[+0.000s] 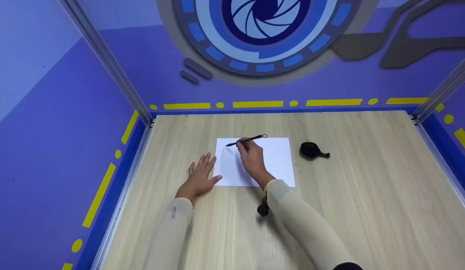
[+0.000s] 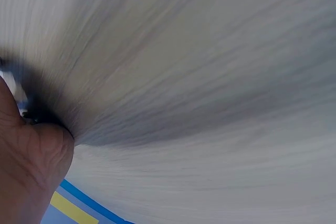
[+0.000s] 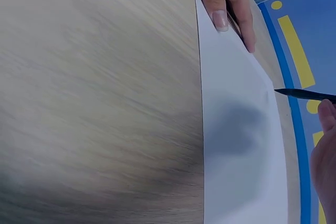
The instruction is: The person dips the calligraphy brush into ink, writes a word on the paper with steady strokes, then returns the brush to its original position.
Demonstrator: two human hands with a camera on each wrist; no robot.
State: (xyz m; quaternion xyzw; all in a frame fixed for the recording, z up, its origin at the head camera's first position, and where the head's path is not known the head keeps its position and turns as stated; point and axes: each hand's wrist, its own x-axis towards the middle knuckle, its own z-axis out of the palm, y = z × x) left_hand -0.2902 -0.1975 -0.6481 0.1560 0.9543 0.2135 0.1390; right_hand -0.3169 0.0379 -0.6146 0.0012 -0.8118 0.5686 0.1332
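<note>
A sheet of white paper [image 1: 232, 165] lies on the wooden table. Over its upper part, my right hand [image 1: 253, 159] pinches a dark writing brush [image 1: 255, 138] with a small loop at its end. The dark tip points left near the paper's upper left corner; whether it touches the sheet I cannot tell. My left hand [image 1: 200, 176] rests at the sheet's left edge, fingers spread and thumb on the lower left corner. In the right wrist view, the left thumb [image 3: 220, 19] presses on the paper. Only the base of the left hand [image 2: 37, 166] shows in the left wrist view.
A small black dish with a short handle [image 1: 310, 150] stands right of the paper. Blue and purple panels [image 1: 116, 75] with yellow dashes wall in the table [image 1: 367, 187] at the back and sides. A black wrist device [image 1: 263, 209] hangs under the right sleeve.
</note>
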